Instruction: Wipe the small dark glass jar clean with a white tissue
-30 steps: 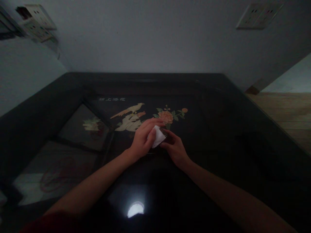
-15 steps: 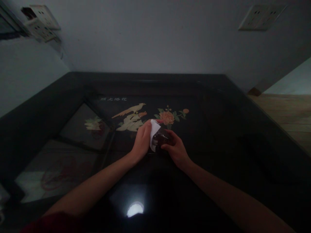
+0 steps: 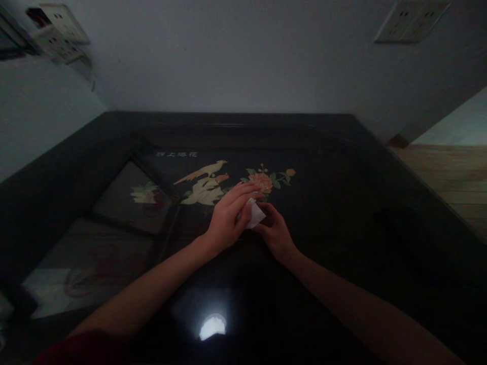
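My left hand (image 3: pixel 228 215) is closed on a white tissue (image 3: pixel 256 216), its thumb bent along the near side and its fingers reaching over the top. The tissue lies against a dark glossy object that my right hand (image 3: pixel 280 235) grips from the right, thumb below and fingers above. Tissue and hands cover nearly all of this object, so its kind is not clear. Both hands are over the middle of a glossy black table (image 3: pixel 342 213). Just beyond them, the tabletop bears a pale bird picture (image 3: pixel 205 172) and a pink flower picture (image 3: pixel 266 178).
A grey wall (image 3: pixel 236 56) borders the table's far edge. Socket plates are on the wall at the upper right (image 3: pixel 413 21) and upper left (image 3: pixel 63 30). Wooden floor (image 3: pixel 460 177) shows beyond the right edge. A bright light reflection (image 3: pixel 212 327) lies on the near tabletop.
My left hand has shifted right and folded over the dark object with the tissue, which now hides most of it. My right hand has stayed nearly in place.
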Tool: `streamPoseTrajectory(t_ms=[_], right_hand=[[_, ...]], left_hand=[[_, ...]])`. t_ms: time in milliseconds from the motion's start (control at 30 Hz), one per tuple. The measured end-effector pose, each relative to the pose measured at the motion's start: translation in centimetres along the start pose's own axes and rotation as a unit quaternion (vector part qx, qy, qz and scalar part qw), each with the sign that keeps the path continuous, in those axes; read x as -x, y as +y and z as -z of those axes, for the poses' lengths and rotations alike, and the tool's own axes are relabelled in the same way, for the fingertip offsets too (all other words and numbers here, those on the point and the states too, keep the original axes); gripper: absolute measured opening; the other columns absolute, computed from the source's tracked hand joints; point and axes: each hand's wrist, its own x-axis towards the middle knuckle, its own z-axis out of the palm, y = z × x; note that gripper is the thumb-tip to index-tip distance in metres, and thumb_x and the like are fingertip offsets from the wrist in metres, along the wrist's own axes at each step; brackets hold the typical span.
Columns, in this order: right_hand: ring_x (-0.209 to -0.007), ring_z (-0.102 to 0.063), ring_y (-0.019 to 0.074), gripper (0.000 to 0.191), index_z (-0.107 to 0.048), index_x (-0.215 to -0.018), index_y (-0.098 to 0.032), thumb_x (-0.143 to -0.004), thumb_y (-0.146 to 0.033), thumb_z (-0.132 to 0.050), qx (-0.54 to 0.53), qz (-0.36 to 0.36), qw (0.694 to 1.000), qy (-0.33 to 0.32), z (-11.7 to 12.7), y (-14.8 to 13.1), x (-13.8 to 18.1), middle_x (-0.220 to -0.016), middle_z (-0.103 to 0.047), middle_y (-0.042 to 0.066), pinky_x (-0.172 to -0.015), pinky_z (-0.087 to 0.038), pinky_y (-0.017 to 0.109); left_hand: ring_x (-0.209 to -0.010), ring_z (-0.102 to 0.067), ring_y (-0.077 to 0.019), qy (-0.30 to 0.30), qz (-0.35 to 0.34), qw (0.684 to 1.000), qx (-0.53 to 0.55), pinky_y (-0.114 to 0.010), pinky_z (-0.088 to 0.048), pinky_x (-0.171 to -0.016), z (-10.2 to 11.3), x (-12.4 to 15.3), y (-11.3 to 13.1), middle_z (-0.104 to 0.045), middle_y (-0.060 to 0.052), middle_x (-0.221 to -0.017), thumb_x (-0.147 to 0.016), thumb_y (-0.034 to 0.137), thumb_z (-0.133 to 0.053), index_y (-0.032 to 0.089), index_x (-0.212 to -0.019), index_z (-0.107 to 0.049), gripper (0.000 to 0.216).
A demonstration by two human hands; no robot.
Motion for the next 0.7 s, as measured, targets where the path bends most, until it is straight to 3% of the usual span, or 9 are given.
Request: streamPoseTrajectory(t_ms=[167,233,500,700], right_hand=[[-0.091,-0.066,0.0192,0.046,-0.064,-0.095,-0.026,-0.054,-0.024,-0.085,-0.022,-0.022,0.999,-0.009,-0.05,0.04,0.04,-0.096,-0.071,-0.001,-0.086,-0.052,0.034],[-0.091,-0.067,0.0187,0.044,-0.064,-0.094,-0.026,-0.055,-0.023,-0.084,-0.021,-0.028,0.999,-0.01,-0.05,0.09,0.06,-0.097,-0.072,-0.001,-0.088,-0.052,0.034],[-0.091,-0.066,0.0194,0.052,-0.067,-0.099,-0.026,-0.051,-0.017,-0.086,-0.059,-0.037,0.998,-0.009,0.13,0.49,0.06,-0.099,-0.072,-0.001,-0.085,-0.052,0.033],[-0.096,-0.066,0.022,0.049,-0.071,-0.102,-0.025,-0.055,-0.022,-0.086,-0.053,-0.035,0.997,-0.034,-0.07,0.37,0.21,-0.103,-0.073,0.001,-0.085,-0.052,0.033]], left_hand=[[-0.115,-0.059,-0.02,0.057,0.1,0.989,0.091,-0.041,-0.042,-0.103,0.08,-0.15,-0.32,-0.067,-0.01,-0.118,-0.099,0.029,-0.031,0.018,-0.102,-0.065,0.037],[-0.115,-0.059,-0.0199,0.07,0.11,0.986,0.106,-0.04,-0.043,-0.102,0.1,-0.14,-0.31,-0.067,-0.011,-0.117,-0.099,0.03,-0.031,0.018,-0.101,-0.066,0.037],[-0.12,-0.057,-0.0212,0.041,0.014,0.999,0.023,-0.045,-0.038,-0.108,0.28,0.11,0.11,-0.067,-0.01,-0.119,-0.096,0.024,-0.035,0.018,-0.108,-0.064,0.032],[-0.121,-0.057,-0.0229,0.007,-0.114,0.99,-0.081,-0.047,-0.041,-0.107,0.57,0.06,-0.51,-0.067,-0.01,-0.12,-0.088,0.019,-0.047,0.019,-0.11,-0.064,0.027]])
